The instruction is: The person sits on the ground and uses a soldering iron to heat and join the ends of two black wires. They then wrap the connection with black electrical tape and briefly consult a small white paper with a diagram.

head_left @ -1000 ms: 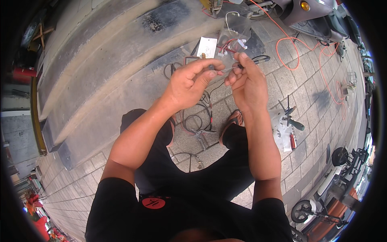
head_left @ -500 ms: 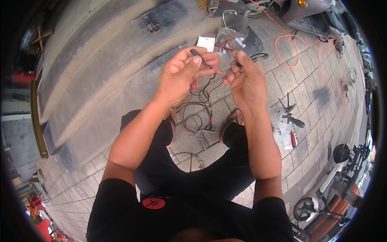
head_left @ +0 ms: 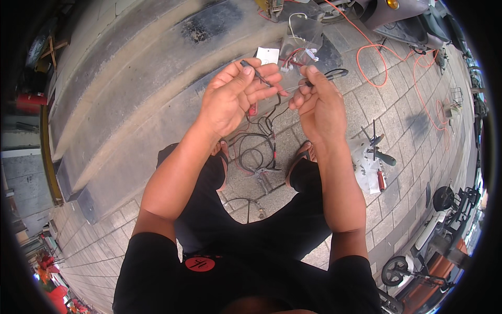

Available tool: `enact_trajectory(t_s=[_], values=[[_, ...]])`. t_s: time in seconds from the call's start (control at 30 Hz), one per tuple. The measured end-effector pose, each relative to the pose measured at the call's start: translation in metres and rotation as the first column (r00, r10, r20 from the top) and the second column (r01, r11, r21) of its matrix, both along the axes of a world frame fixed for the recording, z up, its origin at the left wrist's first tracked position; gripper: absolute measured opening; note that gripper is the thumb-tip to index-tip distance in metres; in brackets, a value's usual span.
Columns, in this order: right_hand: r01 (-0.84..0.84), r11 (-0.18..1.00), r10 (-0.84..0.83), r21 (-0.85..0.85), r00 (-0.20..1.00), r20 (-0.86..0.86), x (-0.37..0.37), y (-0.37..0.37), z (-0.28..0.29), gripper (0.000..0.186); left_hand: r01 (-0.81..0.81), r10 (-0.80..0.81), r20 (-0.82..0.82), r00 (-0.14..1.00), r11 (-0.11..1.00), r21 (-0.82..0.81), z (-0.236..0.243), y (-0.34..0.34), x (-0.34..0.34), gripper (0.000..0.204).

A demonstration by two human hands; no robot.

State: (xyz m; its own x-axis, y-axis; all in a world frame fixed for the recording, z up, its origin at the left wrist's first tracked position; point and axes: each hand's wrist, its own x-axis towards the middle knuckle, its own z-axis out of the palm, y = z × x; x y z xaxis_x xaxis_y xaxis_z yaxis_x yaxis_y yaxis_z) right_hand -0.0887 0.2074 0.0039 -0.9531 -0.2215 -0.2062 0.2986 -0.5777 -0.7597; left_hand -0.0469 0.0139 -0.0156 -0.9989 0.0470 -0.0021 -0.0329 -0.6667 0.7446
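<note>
In front of me, my left hand pinches a short dark cable end between thumb and fingers, the other fingers spread behind it. My right hand is closed on a thin black cable, which loops out past the fingers. From its grip a thin pale strand reaches toward the left fingers; whether it touches the dark end I cannot tell. Black cables hang below the hands and run to a loose coil on the paving between my feet. Pliers lie beside the coil.
A white sheet with small dark bits, a red-handled tool and dark-handled tools lie right. Beyond my hands are a clear bag of wires and a white card. Steps rise left; an orange cord winds near a scooter.
My left hand has shifted slightly left, and its fingers have opened a little around the dark cable end, showing more of it. My right hand has hardly moved.
</note>
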Motion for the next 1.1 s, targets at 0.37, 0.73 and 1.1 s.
enact_trajectory(t_s=[0.37, 0.73, 1.1], values=[[-0.005, 1.0, 0.005, -0.003, 1.0, 0.004, -0.0002, -0.0006, -0.0025, 0.031, -0.026, 0.025, 0.017, 1.0, 1.0, 0.011, -0.0012, -0.0015, -0.0009, 0.024], [-0.005, 1.0, 0.005, 0.004, 1.0, 0.003, 0.0, -0.0005, -0.0012, 0.032, -0.043, 0.043, 0.028, 0.999, 0.999, 0.003, -0.0019, -0.0011, -0.0008, 0.021], [-0.01, 1.0, 0.01, 0.005, 1.0, 0.0, 0.0007, -0.0007, 0.0, 0.031, -0.047, 0.047, 0.023, 0.999, 0.999, -0.005, -0.0023, -0.0006, -0.0014, 0.022]])
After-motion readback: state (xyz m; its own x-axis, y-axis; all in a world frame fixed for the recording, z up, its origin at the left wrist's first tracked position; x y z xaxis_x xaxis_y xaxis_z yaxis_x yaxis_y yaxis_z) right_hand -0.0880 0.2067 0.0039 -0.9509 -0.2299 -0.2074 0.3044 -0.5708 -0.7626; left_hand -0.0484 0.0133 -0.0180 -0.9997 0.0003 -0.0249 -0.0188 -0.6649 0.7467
